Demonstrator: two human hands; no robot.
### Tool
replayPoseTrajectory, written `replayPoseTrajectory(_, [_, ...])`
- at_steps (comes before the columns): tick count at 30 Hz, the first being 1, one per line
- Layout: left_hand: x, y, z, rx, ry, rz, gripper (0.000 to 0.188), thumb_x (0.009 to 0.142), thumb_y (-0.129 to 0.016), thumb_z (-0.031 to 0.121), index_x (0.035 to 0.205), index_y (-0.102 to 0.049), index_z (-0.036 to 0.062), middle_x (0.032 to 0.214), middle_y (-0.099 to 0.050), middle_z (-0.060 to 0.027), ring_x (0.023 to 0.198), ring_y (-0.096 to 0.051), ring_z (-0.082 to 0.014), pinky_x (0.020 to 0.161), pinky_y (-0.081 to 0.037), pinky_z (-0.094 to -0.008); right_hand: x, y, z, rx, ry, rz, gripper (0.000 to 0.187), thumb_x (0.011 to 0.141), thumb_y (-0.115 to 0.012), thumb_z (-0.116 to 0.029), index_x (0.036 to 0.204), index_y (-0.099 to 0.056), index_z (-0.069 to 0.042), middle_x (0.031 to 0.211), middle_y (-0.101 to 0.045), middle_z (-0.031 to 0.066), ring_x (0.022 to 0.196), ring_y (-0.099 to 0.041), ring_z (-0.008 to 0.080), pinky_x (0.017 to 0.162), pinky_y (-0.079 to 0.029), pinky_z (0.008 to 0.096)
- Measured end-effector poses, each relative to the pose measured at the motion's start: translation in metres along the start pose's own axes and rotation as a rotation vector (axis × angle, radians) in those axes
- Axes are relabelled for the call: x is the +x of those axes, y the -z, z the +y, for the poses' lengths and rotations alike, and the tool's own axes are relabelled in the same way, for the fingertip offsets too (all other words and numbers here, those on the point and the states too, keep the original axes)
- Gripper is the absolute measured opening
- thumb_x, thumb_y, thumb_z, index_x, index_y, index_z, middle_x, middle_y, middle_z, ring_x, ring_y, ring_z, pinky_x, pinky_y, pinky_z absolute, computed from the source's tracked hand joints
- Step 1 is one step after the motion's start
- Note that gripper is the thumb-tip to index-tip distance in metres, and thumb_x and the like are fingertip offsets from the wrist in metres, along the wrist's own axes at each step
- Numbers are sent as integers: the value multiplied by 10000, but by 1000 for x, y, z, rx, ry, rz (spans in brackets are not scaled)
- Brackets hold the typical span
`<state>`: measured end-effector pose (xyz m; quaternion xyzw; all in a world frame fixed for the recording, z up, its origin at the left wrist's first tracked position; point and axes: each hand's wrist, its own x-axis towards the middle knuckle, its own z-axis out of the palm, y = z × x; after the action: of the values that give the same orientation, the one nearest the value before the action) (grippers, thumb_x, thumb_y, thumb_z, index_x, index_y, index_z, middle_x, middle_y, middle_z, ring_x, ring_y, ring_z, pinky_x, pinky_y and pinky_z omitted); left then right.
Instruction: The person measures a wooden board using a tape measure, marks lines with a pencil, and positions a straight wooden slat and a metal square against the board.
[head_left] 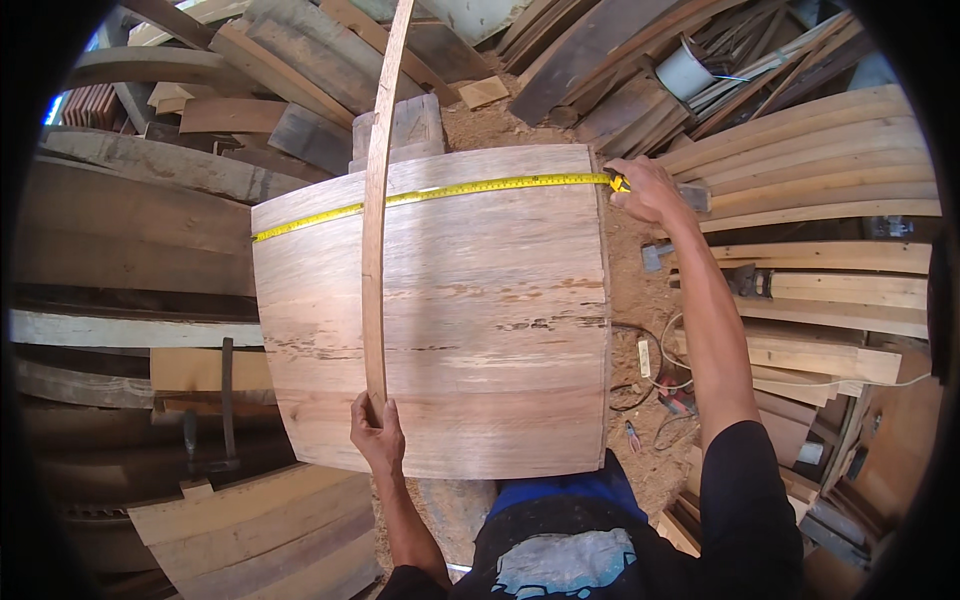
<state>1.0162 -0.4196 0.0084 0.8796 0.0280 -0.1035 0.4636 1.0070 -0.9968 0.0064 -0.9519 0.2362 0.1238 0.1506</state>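
Note:
A broad wooden panel (480, 400) with dark flecks in its grain lies in front of me, its far side over a wooden block (400, 128). My left hand (379, 435) grips the near end of a long narrow wood strip (374, 250), which crosses the panel and runs out past its far edge. At the panel's far right corner my right hand (648, 190) is closed on the case of a tape measure (619, 183). Its yellow blade is drawn out across the panel to the left edge and passes the strip near the far side.
Stacked boards (130, 220) fill the left, and more planks (820, 160) lie to the right. On the sawdust-strewn floor at right are a hammer (655, 256), pliers (632, 436), a red power tool (677, 402) and cords. A white bucket (684, 68) stands among far offcuts.

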Motion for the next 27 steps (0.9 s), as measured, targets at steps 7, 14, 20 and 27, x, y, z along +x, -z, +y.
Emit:
replayPoseTrajectory(7, [-1,1,-9,-2,11,-5,327,919,-719,51,1222,-623,-28,1073,-655,-89,973,-608,-157,906,-489,-295,-1,6,-3,-32,-27,-26,560,851,-719,-276,1393,-607,-187,1199,-677,212,1165,-623,402,1004,-482,501])
replayPoseTrajectory(14, [-5,7,-9,-4,-12,26,348,915,-721,44,1238,-612,-29,1079,-653,-89,977,-606,-160,913,-487,-297,-91,1,-93,117,200,-353,505,897,-693,-281,1387,-606,-194,1131,-661,196,1136,-632,360,973,-515,499])
replayPoseTrajectory(20, [-1,19,-7,25,-69,81,355,919,-713,32,1250,-602,-37,1098,-651,-106,989,-614,-166,926,-489,-301,-219,-54,-167,192,203,-621,494,880,-632,-296,1368,-623,-218,1150,-613,266,1085,-609,464,935,-492,565])
replayPoseTrajectory(27, [19,29,-35,110,-75,66,362,930,-707,46,1259,-594,-51,1123,-660,-134,1014,-627,-191,948,-494,-311,-324,-115,-235,364,377,-876,487,871,-672,-409,1283,-635,-153,1114,-655,259,1012,-674,441,795,-554,550])
